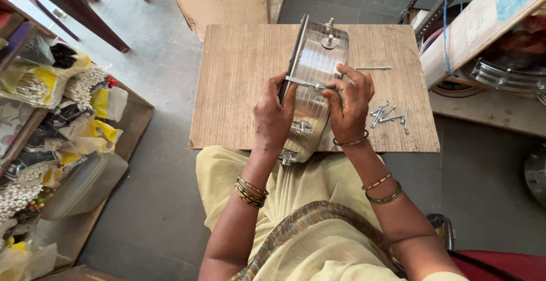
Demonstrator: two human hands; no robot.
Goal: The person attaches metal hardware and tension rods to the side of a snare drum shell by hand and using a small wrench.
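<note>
Head view looks straight down at two hands at work over a lap. Her left hand is clasped around the near edge of a shiny round metal drum shell, which stands on its edge, tilted a little, with its dark rim turned to the left. The thumb and fingers wrap the rim side, so the shell sits between both hands and rises away from them toward the far end of the counter. Her right hand presses against the shell's curved steel wall from the other side, its fingertips pinching a thin silver tension rod that lies across the wall and reaches over to the left hand. Small metal lugs stick out of the shell at the top and near the bottom, where its lowest part hangs just past the counter's near edge, above the yellow cloth of the lap.

Underneath is a bare wooden board counter. Just to the right of the right hand lies a loose heap of silver bolts, close to it but not touching. Farther up the board, beside the shell, rests one single long silver rod.
</note>
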